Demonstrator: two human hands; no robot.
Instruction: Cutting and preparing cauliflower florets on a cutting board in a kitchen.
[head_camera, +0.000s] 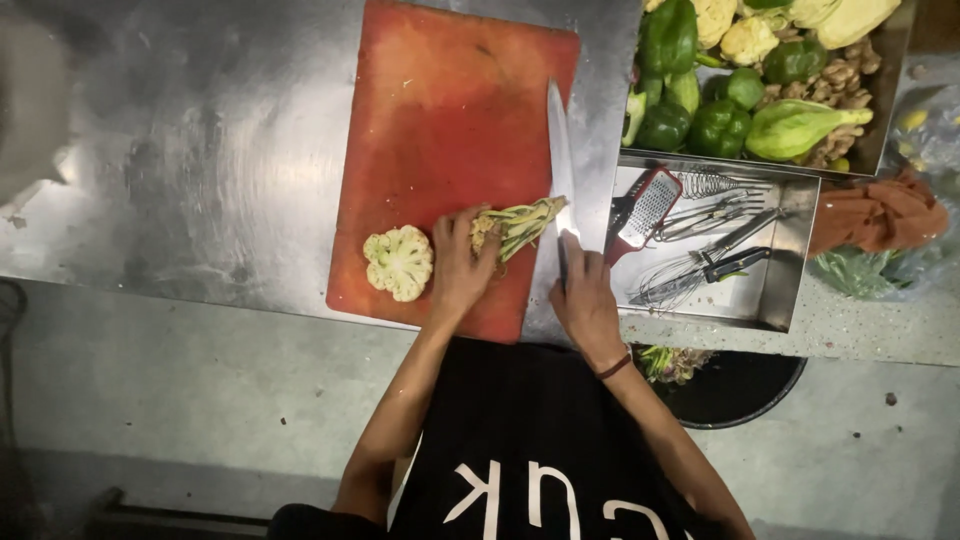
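Head view, looking straight down at a steel desk (200, 180) with a red board (440, 130) on it

Left hand (462, 268): palm down on the board's near edge, fingers (447, 232) curled together and clamped on a stalk piece (520, 225) of pale stem with green leaf ribs; its leafy end points right, toward the blade

Right hand (585, 300): fingers closed round the handle of a knife (560, 150). The blade runs away from the person along the board's right edge; its heel sits just beside the leafy end of the stalk piece, but contact cannot be confirmed from this angle

Floret (399, 262): a cauliflower head section, cut face not visible, lying on the board just left of the left hand, apart from the stalk piece

Step in hand, as judged: trimming, with leaves and stem being separated from cauliflower. The floret looks finished and set aside; the stalk piece is the part under the knife

Next move, as judged, calls for: blade brought square across the stalk, left fingertips tucked back from the cut line, and a firm hold, since ribbed leaves may slip

Surroundings: tray (795, 250) to the right holding a whisk (680, 280) and a red grater (645, 210); beyond it a bin (880, 130) of green peppers (720, 125) and cauliflowers (748, 38); dark bucket (740, 395) below the desk edge with scraps in it
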